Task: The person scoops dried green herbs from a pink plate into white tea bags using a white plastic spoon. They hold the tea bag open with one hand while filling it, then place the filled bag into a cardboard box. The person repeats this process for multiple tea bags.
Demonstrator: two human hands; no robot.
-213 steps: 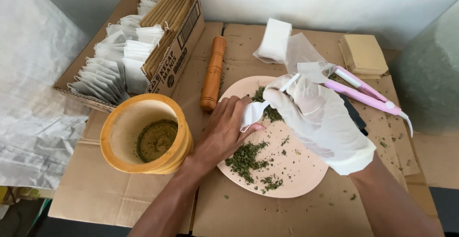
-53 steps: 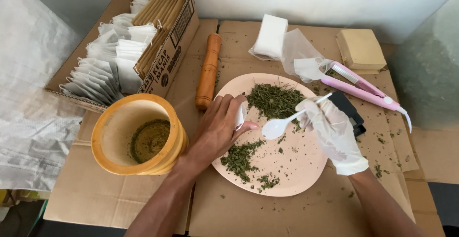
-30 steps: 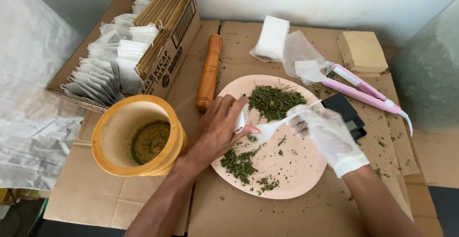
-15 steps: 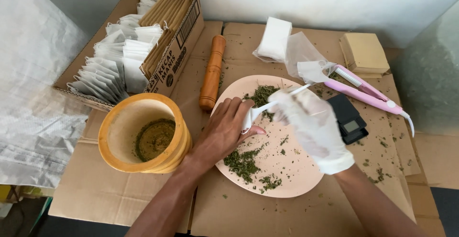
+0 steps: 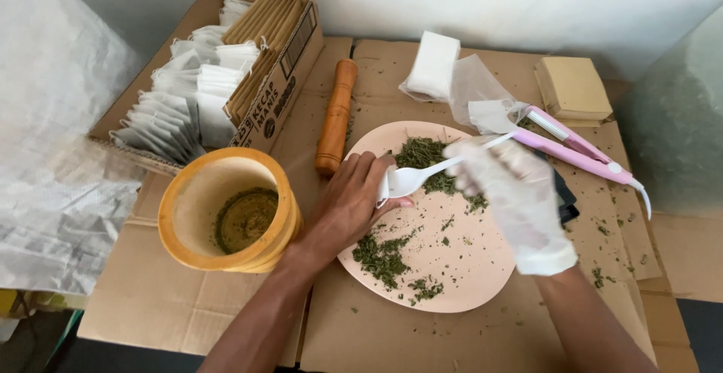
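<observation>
Since half a second ago our gloved right hand [image 5: 516,196] has drawn back from over the herb pile, and the white plastic spoon [image 5: 429,176] now lies nearly level, its bowl at our left fingertips

Our bare left hand [image 5: 354,204] rests on the left edge of the round pale pink plate [image 5: 467,267], thumb and fingers pinched narrow on a small white paper sachet [image 5: 384,188] held upright at the spoon's bowl. Our right hand, in a thin translucent glove, is closed around the spoon's handle above the plate's upper right part. Dried green herb flakes [image 5: 425,155] are heaped at the plate's far edge, with a smaller scatter [image 5: 384,252] near its near left edge

Left of the plate on the flattened cardboard sheet [image 5: 188,305] stands a round orange plastic tub [image 5: 226,207] with green residue at its bottom. At the cardboard's far left corner sits an open cardboard box [image 5: 279,94] of white and brown sachets. A wooden pestle [image 5: 337,117] lies between box and plate. A pink handheld sealer [image 5: 584,151] lies near the right edge
</observation>
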